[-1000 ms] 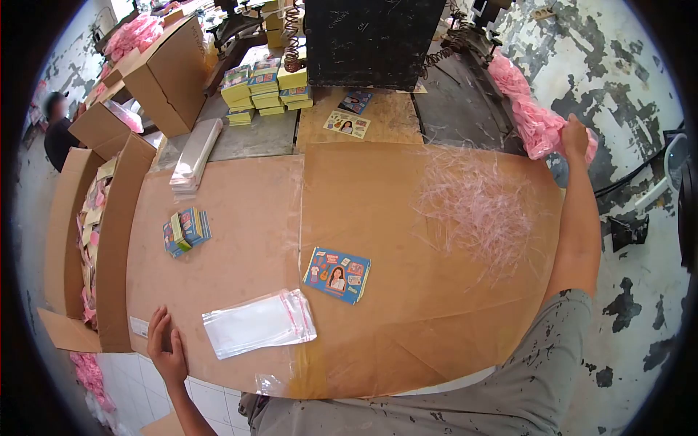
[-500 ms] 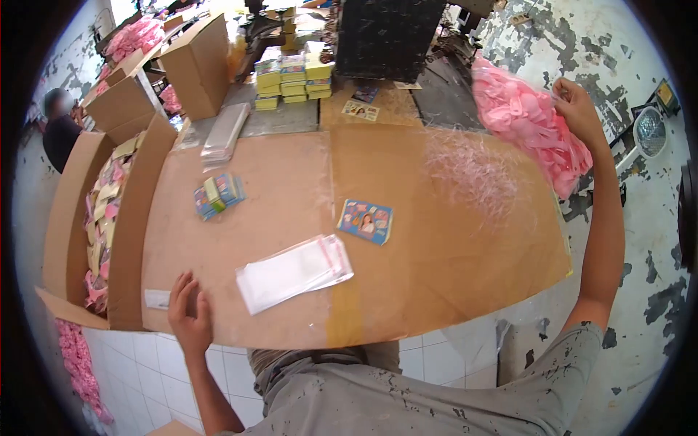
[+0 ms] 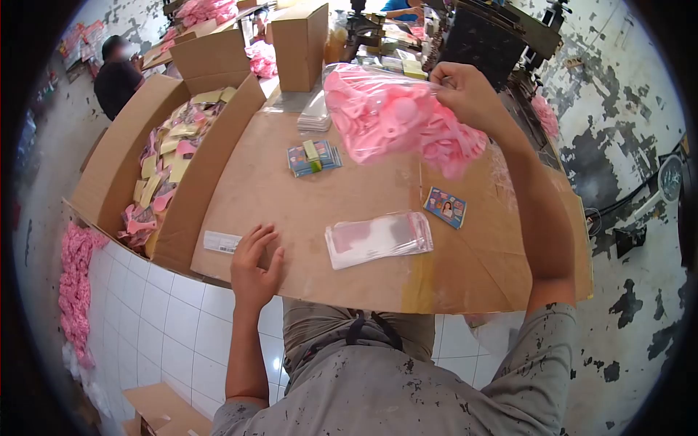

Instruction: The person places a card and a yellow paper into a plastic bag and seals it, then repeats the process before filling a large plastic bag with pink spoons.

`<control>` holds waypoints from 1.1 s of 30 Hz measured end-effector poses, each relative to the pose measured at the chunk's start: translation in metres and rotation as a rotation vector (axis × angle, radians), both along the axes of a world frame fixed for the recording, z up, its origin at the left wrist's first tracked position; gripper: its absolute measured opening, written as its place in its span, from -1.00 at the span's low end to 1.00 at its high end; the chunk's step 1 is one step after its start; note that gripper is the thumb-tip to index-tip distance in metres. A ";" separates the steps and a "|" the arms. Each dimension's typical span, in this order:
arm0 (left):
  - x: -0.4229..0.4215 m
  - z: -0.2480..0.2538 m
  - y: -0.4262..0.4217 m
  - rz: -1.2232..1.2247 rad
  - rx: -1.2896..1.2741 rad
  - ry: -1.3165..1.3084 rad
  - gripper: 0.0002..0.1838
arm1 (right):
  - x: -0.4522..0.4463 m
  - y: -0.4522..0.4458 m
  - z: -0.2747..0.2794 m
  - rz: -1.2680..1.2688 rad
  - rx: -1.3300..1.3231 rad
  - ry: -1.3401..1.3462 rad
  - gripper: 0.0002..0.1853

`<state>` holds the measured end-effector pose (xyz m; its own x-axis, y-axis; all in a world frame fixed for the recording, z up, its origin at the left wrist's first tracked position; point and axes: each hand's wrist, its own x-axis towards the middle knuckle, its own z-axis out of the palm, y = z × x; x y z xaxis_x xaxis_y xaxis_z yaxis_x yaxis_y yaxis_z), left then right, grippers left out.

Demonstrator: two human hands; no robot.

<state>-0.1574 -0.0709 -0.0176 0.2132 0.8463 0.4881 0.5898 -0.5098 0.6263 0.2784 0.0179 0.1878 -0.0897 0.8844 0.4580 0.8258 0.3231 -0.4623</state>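
Held up over the far part of the table is a clear plastic bag of pink items, its top gripped by my right hand. My left hand lies at the near left of the table with fingers apart, holding nothing. Beside its fingertips is a white label. A pile of clear plastic sleeves lies in front of me. To its upper right is a blue printed card stack. Farther back sits a banded bundle of blue cards.
An open cardboard box filled with packed pink and yellow pieces stands at the left. More clear sleeves lie near an upright carton. A seated person is at far left. A dark machine stands behind the table.
My right hand has carried the bag of pink items leftward from the table's right edge to above its middle. The view has turned left. My left hand stays by the label.
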 end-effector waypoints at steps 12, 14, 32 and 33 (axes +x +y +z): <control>0.002 -0.001 0.002 0.041 -0.013 -0.015 -0.65 | -0.108 0.033 -0.051 0.040 0.087 0.005 -0.78; -0.001 -0.005 0.003 0.044 -0.062 -0.034 -0.53 | -0.127 0.034 -0.078 0.107 0.079 0.057 -0.76; -0.012 0.029 0.071 0.031 0.350 0.500 -0.40 | -0.033 -0.041 -0.190 0.011 -0.115 0.649 -0.52; -0.012 0.035 0.078 0.068 0.381 0.558 -0.42 | -0.039 -0.042 -0.195 0.041 -0.124 0.685 -0.50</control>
<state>-0.1695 0.0068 0.0176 0.4717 0.6576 0.5873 0.8113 -0.5847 0.0031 0.2395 -0.0243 -0.0067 0.1487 0.9360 0.3192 0.3236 0.2589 -0.9101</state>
